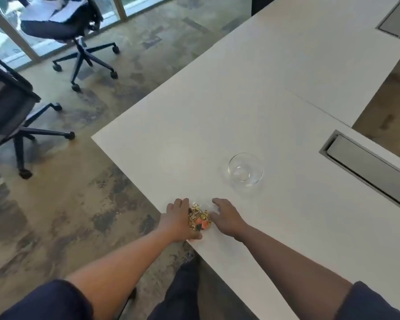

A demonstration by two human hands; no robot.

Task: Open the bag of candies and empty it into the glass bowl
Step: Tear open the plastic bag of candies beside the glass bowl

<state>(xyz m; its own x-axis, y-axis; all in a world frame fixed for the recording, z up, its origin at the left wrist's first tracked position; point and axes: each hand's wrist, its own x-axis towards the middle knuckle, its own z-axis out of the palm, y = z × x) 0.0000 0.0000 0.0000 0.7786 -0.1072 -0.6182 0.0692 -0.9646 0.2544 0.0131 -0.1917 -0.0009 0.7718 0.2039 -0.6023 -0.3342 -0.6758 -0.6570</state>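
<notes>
Bag of candies: a small clear plastic pouch is seen lying on the table, near its front edge, packed with gold-wrapped sweets and a few orange and dark pieces; whether it is sealed or torn cannot be told.
Glass bowl: a round, transparent, smooth-walled bowl is shown upright and empty, set beyond the bag and to its right, well apart from it.
Left hand: it is pressed against the bag's left side, fingers curled along the plastic, thumb under the pouch's near end; a full grip cannot be confirmed.
Right hand: it is held just right of the bag, fingers spread apart, fingertips at the clear upper corner; contact cannot be told.
Table: a matte white, flat top is pictured beneath the bag, with a grey metal cable hatch recessed far right of it.
Sleeves: dark fabric is pushed above both elbows.
</notes>
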